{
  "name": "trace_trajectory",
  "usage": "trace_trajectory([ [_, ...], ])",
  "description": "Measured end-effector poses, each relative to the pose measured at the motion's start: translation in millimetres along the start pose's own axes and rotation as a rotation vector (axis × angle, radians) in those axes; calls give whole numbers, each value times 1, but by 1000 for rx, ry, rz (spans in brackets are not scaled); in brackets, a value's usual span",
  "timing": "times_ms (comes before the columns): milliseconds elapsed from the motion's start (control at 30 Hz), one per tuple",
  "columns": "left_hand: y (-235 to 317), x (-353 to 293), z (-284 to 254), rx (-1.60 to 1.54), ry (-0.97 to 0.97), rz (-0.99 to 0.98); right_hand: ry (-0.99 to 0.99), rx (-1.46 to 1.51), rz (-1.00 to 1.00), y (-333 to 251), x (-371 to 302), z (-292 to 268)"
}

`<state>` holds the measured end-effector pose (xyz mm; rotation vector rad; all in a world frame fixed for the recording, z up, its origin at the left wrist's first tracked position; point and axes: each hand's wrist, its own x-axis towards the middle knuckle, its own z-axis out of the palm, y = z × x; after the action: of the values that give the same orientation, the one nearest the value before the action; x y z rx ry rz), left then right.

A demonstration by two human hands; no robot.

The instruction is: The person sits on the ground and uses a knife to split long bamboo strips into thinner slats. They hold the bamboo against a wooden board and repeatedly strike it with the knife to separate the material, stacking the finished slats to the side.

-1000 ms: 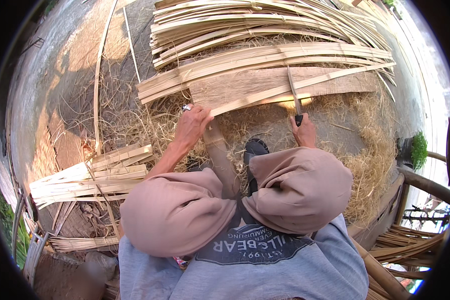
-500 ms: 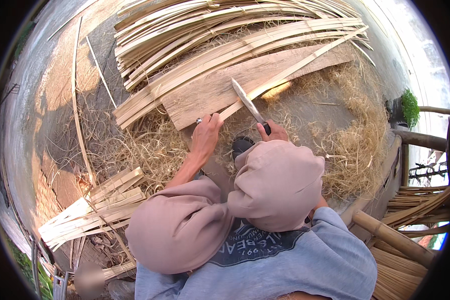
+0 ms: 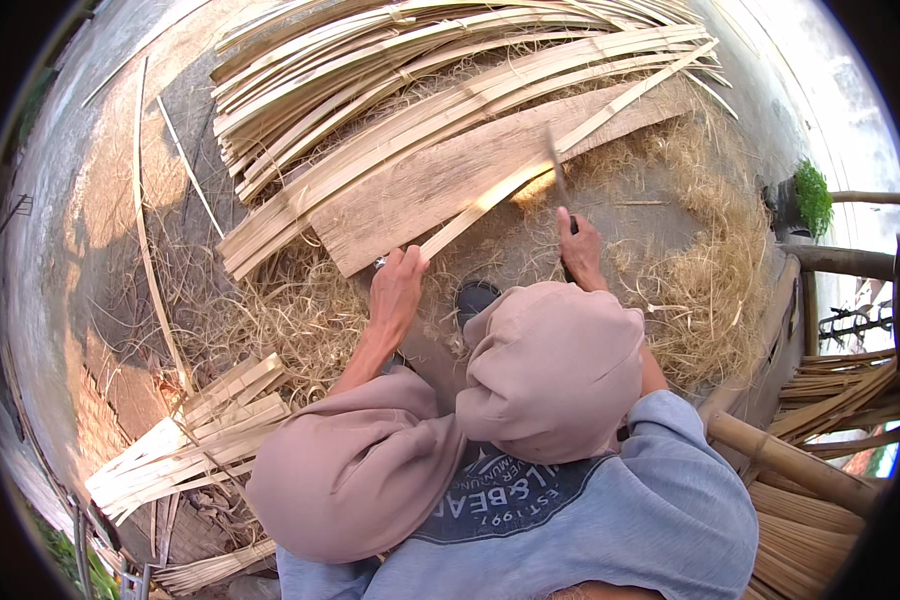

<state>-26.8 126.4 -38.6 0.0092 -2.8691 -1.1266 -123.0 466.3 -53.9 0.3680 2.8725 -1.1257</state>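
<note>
My left hand (image 3: 397,288) is closed round the near end of a long pale bamboo strip (image 3: 497,190). The strip slants away to the upper right, its far part lying across a wide wooden board (image 3: 400,195). In my right hand (image 3: 581,248) is a knife (image 3: 556,170), gripped by its dark handle; its blade points away from me and is blurred. The blade's tip is beside the strip's right edge; whether they touch I cannot tell. A ring shows on my left hand.
Beyond the board lies a big pile of split bamboo strips (image 3: 370,70). Curly shavings (image 3: 705,300) cover the ground right and left. Shorter strips (image 3: 185,440) are stacked at the lower left. Bamboo poles (image 3: 790,475) and bundled strips (image 3: 800,535) stand at the right, near a green plant (image 3: 813,198).
My right hand has moved forward and to the right with the knife, along the strip. My left hand keeps its grip on the strip's near end, slightly lower in the picture.
</note>
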Motion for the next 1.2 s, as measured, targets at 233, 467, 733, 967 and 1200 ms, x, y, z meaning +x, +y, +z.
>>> trace_trajectory([
  [233, -9, -1, -8, -61, -62, -72, -282, 2, -160, -40, -67, 19],
  [467, -9, 13, -9, -75, -195, -79, -145, 6, -1, -26, -38, 7],
  [733, -12, 6, -34, -250, -319, -182, -191, -129, -391, -13, -55, 17],
  [967, -15, -1, -44, -177, -247, -184, 71, -65, 22, 19, 52, -58],
  [1200, -26, -23, -66, -77, -160, -149, -127, -192, -524, 1, -3, -2],
])
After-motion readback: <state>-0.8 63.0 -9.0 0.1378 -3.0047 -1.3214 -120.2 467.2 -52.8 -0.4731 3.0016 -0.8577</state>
